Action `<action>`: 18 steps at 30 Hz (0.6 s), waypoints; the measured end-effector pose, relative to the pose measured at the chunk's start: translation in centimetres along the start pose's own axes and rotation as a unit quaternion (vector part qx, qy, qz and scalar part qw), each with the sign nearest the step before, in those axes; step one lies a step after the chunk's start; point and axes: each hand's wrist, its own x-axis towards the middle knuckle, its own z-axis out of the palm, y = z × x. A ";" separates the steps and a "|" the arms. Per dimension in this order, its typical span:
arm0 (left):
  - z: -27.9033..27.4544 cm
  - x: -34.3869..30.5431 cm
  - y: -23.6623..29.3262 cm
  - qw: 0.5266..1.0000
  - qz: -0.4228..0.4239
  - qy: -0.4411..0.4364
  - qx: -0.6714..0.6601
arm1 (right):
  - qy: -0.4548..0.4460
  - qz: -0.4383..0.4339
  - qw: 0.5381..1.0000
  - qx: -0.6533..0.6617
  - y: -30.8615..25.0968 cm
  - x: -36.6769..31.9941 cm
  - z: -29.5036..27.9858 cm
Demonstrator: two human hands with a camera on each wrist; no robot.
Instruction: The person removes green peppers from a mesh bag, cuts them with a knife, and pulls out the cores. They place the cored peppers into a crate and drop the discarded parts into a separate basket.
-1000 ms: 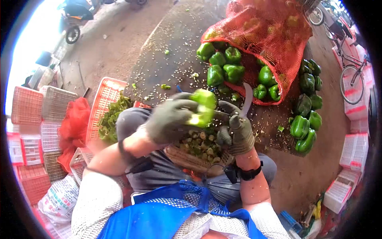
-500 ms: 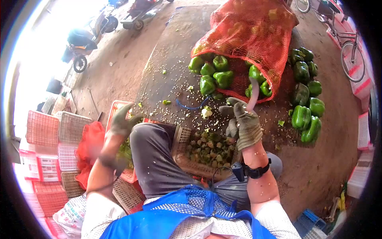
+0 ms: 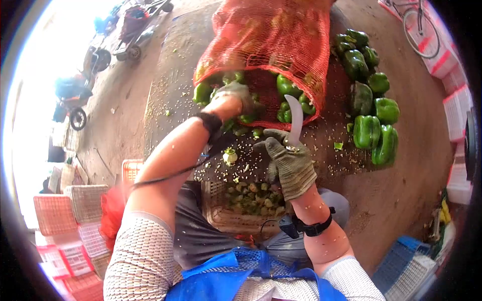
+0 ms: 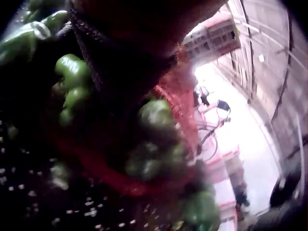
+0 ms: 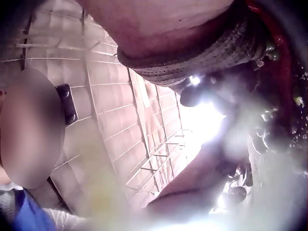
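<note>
My gloved left hand [image 3: 235, 93] reaches in at the mouth of a red mesh bag [image 3: 266, 35], among green bell peppers [image 3: 203, 93]. Its fingers are blurred and partly hidden there, so I cannot tell whether they hold a pepper. In the dark left wrist view, bell peppers [image 4: 156, 113] lie close by the bag's red rim. My gloved right hand [image 3: 293, 170] grips a knife [image 3: 295, 120], its curved blade pointing up and away from me. A pale pepper core [image 3: 230, 156] rests on the dark board [image 3: 168, 85] between the hands.
Whole bell peppers [image 3: 366, 131] line the board's right side. Seeds and green scraps are scattered across it. A basket [image 3: 216, 218] of cut cores stands between my knees. Stacked crates [image 3: 52, 214] are at left, with a blue crate [image 3: 399, 261] at lower right.
My left hand held a light green, cut bell pepper, then was over the left crate without it, and now is at the bag's mouth. A core has appeared on the board. The right hand keeps the knife.
</note>
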 end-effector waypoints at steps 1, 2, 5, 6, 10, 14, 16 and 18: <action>1.0 -0.9 0.3 0.998 0.025 0.040 0.029 | -0.005 0.021 0.999 0.025 -0.1 0.0 0.0; 2.0 -1.8 0.6 0.994 0.050 0.079 0.056 | -0.005 0.011 1.000 0.010 0.1 0.1 0.0; 4.7 -2.7 2.3 0.987 0.004 0.156 -0.037 | 0.000 -0.047 0.997 -0.056 1.4 0.6 -0.1; 5.2 -2.8 2.4 0.986 0.001 0.156 -0.065 | 0.004 -0.044 0.998 -0.052 1.6 0.6 -0.1; 6.6 -4.8 -0.2 0.888 0.104 0.255 -0.368 | 0.011 -0.045 0.995 -0.093 1.0 0.6 -0.1; 5.8 -12.8 -1.2 0.794 0.101 0.306 -0.516 | 0.020 -0.068 0.986 -0.154 0.8 0.2 0.0; 6.9 -14.7 -0.9 0.749 0.156 0.296 -0.572 | 0.017 -0.099 0.975 -0.196 2.0 0.5 0.5; 7.3 -15.9 -0.7 0.783 0.180 0.344 -0.486 | -0.010 -0.131 0.964 -0.232 2.6 0.4 1.6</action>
